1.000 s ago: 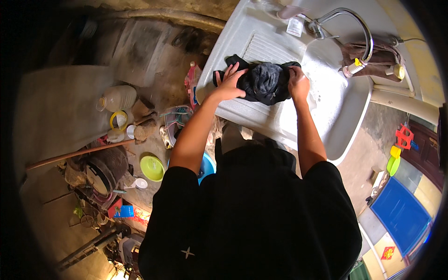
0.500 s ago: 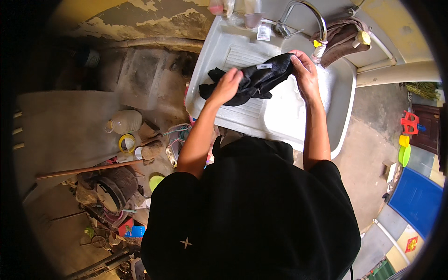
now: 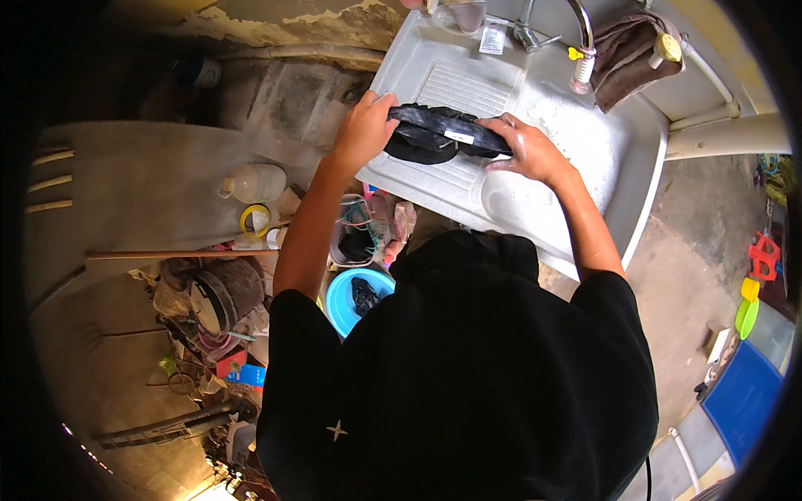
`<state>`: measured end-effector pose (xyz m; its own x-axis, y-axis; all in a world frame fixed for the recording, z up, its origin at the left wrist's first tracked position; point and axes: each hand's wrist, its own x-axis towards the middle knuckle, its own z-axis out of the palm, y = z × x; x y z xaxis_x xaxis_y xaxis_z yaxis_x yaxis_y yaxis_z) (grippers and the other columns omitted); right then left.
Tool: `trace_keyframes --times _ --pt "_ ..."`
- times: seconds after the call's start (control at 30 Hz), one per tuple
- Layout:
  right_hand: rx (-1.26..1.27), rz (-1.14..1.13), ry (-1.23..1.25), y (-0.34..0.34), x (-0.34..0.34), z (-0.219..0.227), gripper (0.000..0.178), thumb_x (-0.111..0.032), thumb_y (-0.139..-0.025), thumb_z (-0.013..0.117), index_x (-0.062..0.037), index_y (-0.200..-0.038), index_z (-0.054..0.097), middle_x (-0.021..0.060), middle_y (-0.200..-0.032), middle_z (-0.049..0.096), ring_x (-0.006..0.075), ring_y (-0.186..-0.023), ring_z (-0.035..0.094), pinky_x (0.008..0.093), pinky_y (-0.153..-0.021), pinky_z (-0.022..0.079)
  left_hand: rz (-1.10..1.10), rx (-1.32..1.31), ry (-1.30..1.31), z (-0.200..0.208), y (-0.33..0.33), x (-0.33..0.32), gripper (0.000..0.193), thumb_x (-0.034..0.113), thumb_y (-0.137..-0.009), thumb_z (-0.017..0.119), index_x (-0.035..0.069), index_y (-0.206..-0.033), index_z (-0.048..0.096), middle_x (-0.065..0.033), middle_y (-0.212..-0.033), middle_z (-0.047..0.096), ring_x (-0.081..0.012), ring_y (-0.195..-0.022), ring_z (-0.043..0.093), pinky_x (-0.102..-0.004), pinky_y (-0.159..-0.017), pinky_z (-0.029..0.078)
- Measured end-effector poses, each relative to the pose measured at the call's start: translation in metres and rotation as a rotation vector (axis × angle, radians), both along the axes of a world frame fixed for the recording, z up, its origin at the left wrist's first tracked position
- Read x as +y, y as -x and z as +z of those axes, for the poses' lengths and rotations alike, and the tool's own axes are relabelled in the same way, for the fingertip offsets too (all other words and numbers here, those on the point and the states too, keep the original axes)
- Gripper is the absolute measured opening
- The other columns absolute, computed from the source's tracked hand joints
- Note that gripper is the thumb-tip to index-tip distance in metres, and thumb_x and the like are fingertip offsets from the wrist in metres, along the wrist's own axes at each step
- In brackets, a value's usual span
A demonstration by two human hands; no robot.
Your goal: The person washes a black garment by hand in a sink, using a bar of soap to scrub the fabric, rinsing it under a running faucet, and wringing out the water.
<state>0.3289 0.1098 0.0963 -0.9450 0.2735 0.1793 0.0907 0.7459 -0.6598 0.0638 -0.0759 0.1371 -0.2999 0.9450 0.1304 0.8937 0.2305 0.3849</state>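
A dark wet garment [image 3: 430, 144] with a small white label is stretched sideways above the ribbed drainboard of the white sink [image 3: 468, 75]. My left hand [image 3: 365, 132] is closed on the garment's left end, near the sink's left rim. At the other end, my right hand [image 3: 530, 150] grips the garment's edge, with suds on its fingers. The band-like edge is drawn fairly straight between both hands, and the rest hangs bunched below it. White foam [image 3: 560, 125] lies in the basin to the right of my right hand.
The chrome faucet [image 3: 582, 33] with a white nozzle stands over the basin. A brown towel [image 3: 622, 58] hangs by the wall pipe at the right. Below the sink's left front are a blue basin [image 3: 337, 302] holding something black and a basket [image 3: 343, 255]. A plastic jug [image 3: 255, 183] lies farther left.
The garment has turned from a slanted, bunched hold to a stretched edge. My left hand has moved left to its end; my right hand has come down, away from the faucet. The view has shifted.
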Motion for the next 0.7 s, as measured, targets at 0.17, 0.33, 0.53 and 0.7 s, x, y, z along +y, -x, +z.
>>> trace_keyframes --times 0.17,0.33,0.53,0.7 --pt "0.01 -0.061 -0.099 -0.012 0.032 -0.041 0.034 0.0 -0.077 0.065 -0.0053 -0.11 0.07 0.0157 -0.093 0.069 0.0388 -0.093 0.065 0.0423 -0.083 0.053 -0.222 -0.214 0.143 0.027 0.002 0.012 0.023 0.006 -0.083 0.072 0.004 -0.104 0.063 -0.0154 -0.098 0.06 -0.0359 -0.085 0.06 -0.0411 -0.076 0.049" --pt "0.052 -0.218 0.355 -0.012 0.035 -0.005 0.02 -0.014 -0.087 0.068 -0.005 -0.104 0.072 0.0092 -0.085 0.071 0.0202 -0.074 0.065 0.0321 -0.073 0.051 -0.325 -0.428 0.094 0.029 0.011 0.009 0.022 0.009 -0.093 0.064 0.001 -0.113 0.063 -0.0099 -0.106 0.062 -0.0213 -0.098 0.06 -0.0329 -0.082 0.048" --pt "0.338 -0.413 1.326 0.02 0.019 -0.005 0.037 -0.037 -0.097 0.064 -0.0009 -0.104 0.067 0.0065 -0.093 0.072 0.0135 -0.079 0.066 0.0286 -0.075 0.053 -0.067 -1.481 -0.32 0.0 -0.03 0.035 0.062 0.057 -0.104 0.036 0.002 -0.128 0.051 -0.0116 -0.12 0.062 -0.0236 -0.12 0.057 -0.0401 -0.111 0.038" --pt "0.565 -0.341 1.816 0.078 -0.006 -0.002 0.041 -0.048 -0.092 0.064 -0.0074 -0.095 0.066 0.0072 -0.083 0.069 0.0192 -0.073 0.066 0.0349 -0.074 0.056 0.277 -1.56 -0.656 -0.039 -0.082 0.072 0.051 0.053 -0.1 0.05 0.005 -0.088 0.062 -0.0048 -0.09 0.064 -0.0155 -0.079 0.06 -0.0307 -0.077 0.048"
